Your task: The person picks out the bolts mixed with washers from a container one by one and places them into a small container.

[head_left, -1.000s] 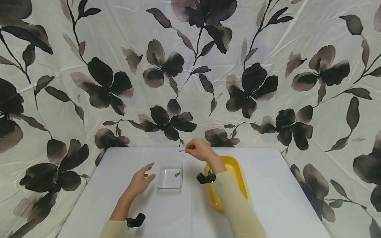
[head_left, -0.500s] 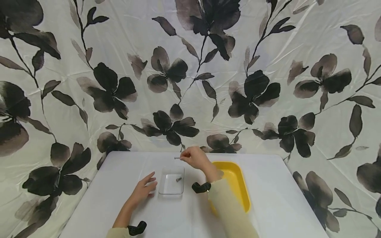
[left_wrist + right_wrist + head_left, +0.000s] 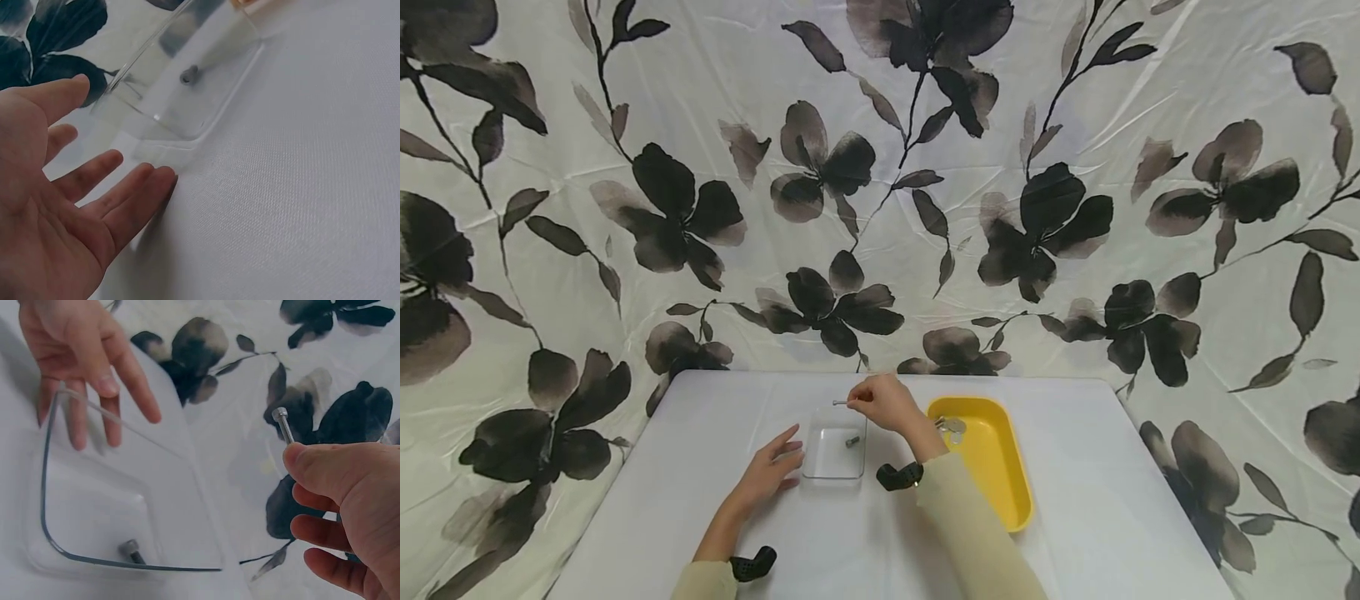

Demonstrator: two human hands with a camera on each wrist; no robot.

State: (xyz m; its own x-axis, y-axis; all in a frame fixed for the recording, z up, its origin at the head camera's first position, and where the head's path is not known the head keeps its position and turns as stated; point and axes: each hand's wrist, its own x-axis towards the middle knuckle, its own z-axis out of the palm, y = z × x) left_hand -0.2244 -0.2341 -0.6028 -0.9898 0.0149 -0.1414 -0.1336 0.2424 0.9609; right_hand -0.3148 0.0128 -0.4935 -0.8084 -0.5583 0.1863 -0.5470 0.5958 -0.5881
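Basically, biggest first: white floral-print backdrop cloth (image 3: 880, 167) with dark flowers behind a white rectangular table (image 3: 1097, 500). On the table sits a yellow oblong plastic tray (image 3: 1000, 492) with a few silvery metal bits (image 3: 952, 427) at its far end; can't tell exactly what they are. Just left of the tray is a clear square plastic dish (image 3: 833, 454), holding one short grey bolt (image 3: 852, 440).

Left hand (image 3: 769, 475) lies flat, fingers straight and slightly spread, fingertips (image 3: 159, 178) at the dish's near-left side; touching or just short of it, can't tell for sure. Right hand (image 3: 883, 402) hovers over the dish's far edge, thumb and forefinger pinching a thin silver screw (image 3: 284, 424) by its shank, head pointing away from the palm, other fingers loosely curled. Black wrist-camera straps (image 3: 900, 476) on both cream sleeves.

Judgement on doing the step well: bring the pinch low over the dish's middle before letting go, so the screw doesn't bounce off the rim; keep the left hand steadying the light dish.

No brands, labels or readable writing anywhere.
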